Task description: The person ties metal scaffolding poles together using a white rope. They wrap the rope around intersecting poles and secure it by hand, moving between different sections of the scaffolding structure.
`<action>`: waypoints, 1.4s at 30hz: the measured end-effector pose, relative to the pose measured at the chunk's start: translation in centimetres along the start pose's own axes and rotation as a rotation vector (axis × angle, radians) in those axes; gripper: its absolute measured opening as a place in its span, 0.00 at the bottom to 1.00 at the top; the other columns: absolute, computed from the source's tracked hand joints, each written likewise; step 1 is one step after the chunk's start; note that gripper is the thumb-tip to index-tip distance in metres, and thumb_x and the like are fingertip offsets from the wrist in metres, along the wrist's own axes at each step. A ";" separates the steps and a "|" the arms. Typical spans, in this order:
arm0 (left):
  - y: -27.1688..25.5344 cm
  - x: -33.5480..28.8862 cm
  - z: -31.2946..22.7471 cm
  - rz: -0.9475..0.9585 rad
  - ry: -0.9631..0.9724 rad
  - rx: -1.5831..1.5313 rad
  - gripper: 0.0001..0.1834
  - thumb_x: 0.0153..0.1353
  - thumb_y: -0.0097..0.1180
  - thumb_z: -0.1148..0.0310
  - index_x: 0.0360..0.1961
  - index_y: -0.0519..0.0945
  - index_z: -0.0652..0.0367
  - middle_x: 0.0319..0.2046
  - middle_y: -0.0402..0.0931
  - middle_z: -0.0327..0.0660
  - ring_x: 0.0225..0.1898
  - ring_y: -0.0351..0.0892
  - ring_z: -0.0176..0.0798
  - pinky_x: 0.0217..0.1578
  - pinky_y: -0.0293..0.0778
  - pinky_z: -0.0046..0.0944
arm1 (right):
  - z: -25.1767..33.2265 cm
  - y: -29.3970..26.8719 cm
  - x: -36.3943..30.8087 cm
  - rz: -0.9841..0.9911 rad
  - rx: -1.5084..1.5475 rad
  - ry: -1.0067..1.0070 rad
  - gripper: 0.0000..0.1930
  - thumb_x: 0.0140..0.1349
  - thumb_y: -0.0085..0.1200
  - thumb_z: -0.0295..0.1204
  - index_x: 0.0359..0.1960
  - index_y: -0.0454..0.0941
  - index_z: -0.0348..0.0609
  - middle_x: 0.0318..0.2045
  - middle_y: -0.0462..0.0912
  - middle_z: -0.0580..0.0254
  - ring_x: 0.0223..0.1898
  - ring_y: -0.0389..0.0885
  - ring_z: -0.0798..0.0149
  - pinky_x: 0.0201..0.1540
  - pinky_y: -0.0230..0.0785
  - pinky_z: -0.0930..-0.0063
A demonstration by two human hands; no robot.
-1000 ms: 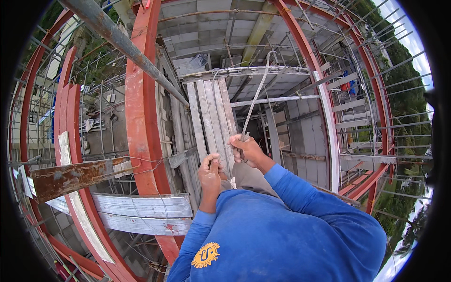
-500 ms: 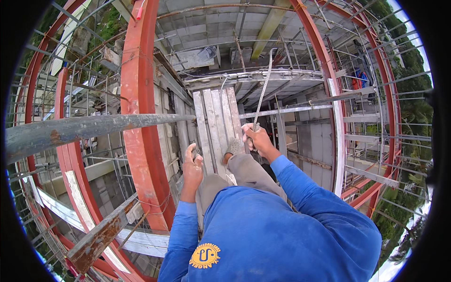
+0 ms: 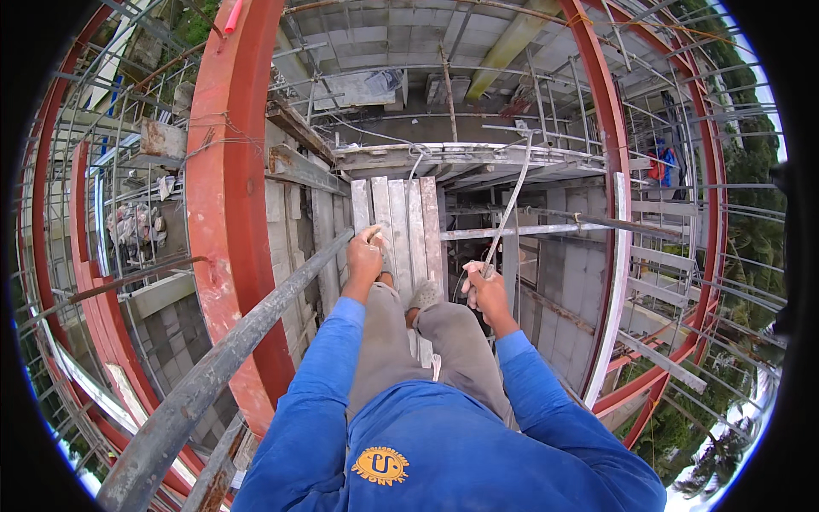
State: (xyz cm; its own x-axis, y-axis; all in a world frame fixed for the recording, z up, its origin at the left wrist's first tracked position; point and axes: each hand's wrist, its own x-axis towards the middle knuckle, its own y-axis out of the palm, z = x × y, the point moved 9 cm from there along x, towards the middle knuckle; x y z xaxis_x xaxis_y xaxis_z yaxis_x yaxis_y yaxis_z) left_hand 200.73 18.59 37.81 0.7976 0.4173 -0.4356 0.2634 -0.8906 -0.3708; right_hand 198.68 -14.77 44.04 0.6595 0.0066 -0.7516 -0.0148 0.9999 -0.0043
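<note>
My left hand (image 3: 365, 254) is closed, fingers curled, near the upper end of a grey metal pipe (image 3: 247, 337). What it holds, if anything, is too small to make out. In my right hand (image 3: 486, 294) is a long thin pale rod (image 3: 512, 205), gripped at its lower end and slanting up and away to the right. Both hands hang over my knees, above a narrow walkway of metal planks (image 3: 415, 226). One of my shoes, a speckled grey clog (image 3: 426, 294), rests on the planks.
A thick red steel column (image 3: 223, 188) stands close on my left, another red beam (image 3: 597, 77) on the far right. A horizontal pipe (image 3: 520, 230) crosses right of the planks. Scaffolding surrounds a deep drop. A white upright board (image 3: 610, 290) stands at right.
My left hand has moved up and forward and its fingers have closed. My right hand has moved right and down, with the rod tilting further right. My view has shifted too.
</note>
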 end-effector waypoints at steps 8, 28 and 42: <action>8.4 16.3 11.3 -0.084 0.161 0.262 0.10 0.67 0.62 0.70 0.46 0.90 0.59 0.44 0.86 0.55 0.49 0.84 0.58 0.54 0.77 0.50 | -10.7 1.0 14.9 -0.077 -0.024 0.075 0.15 0.77 0.57 0.41 0.49 0.82 0.40 0.22 0.80 0.63 0.12 0.66 0.74 0.13 0.56 0.74; 30.7 30.9 46.4 0.438 -0.267 -0.300 0.11 0.71 0.60 0.66 0.48 0.87 0.60 0.34 0.83 0.38 0.31 0.81 0.31 0.31 0.84 0.37 | -13.7 3.2 47.4 0.095 -0.269 -0.460 0.17 0.77 0.57 0.42 0.51 0.83 0.39 0.17 0.77 0.66 0.12 0.63 0.78 0.16 0.53 0.78; 25.7 27.8 49.0 0.091 0.222 0.361 0.16 0.68 0.64 0.61 0.50 0.87 0.59 0.55 0.78 0.57 0.52 0.82 0.60 0.56 0.78 0.53 | -18.5 7.6 51.9 0.172 -0.540 -0.607 0.17 0.77 0.58 0.42 0.48 0.83 0.38 0.22 0.77 0.73 0.20 0.66 0.80 0.22 0.54 0.81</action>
State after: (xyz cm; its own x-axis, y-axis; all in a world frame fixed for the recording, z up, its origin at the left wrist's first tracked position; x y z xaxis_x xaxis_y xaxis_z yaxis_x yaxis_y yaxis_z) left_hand 203.10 16.12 -24.01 0.9167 0.2555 -0.3074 0.0111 -0.7850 -0.6194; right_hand 218.86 -7.12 -7.21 0.9038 0.3197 -0.2845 -0.4090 0.8410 -0.3543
